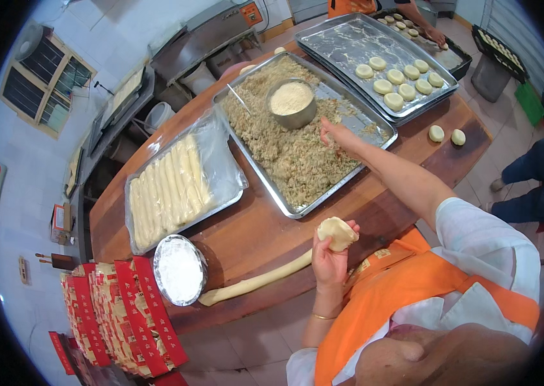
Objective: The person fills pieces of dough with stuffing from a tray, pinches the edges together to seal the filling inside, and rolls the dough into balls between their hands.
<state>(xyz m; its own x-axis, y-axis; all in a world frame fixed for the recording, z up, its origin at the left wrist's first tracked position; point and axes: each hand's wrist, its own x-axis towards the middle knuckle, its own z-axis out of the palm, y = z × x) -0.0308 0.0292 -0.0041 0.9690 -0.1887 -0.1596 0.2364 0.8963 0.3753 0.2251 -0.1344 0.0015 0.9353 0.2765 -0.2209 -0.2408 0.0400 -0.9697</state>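
My left hand (331,258) is raised over the near edge of the table, shut on a flattened dough round (337,233) that cups in the palm. Stretched out to the large filling tray, my right hand (337,135) is at the crumbly filling (272,144), beside a metal bowl (292,116) of pale crumbs. Its fingers look partly curled, and whether they hold any filling cannot be made out. A long dough rope (257,283) lies along the near table edge, one end passing behind my left hand.
Left of the filling stands a plastic-covered tray of dough ropes (170,188), with a bowl of white flour (180,271) nearer. Stacked trays (335,48) carry several dough rounds (395,76). Two rounds (436,133) lie at the table's right. A co-worker's hand (435,36) reaches into a dark tray.
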